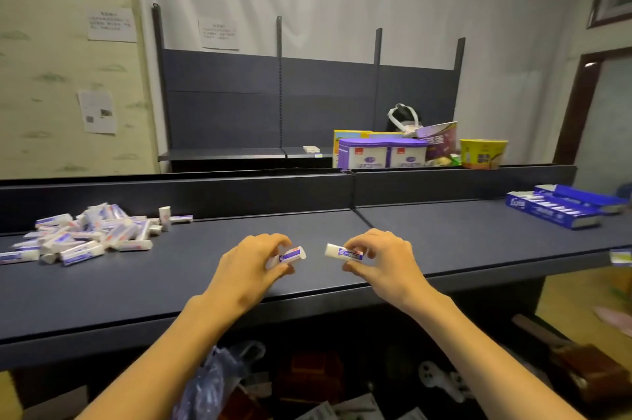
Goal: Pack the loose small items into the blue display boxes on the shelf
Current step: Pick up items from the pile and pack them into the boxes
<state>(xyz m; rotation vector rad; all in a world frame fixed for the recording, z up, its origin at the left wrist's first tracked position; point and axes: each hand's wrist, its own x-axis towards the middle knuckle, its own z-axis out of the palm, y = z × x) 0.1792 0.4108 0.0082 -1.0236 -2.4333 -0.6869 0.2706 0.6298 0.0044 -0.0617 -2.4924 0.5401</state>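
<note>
Person, head view: two bare forearms, left hand [251, 264] and right hand [379, 262]. No sleeves in view up to the frame edge. No gloves. Fingernails short, unpainted where visible.

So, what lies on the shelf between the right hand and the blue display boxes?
Nothing: in the head view the dark shelf top is bare from the right hand, which grips one small tube, to the blue display boxes.
</note>
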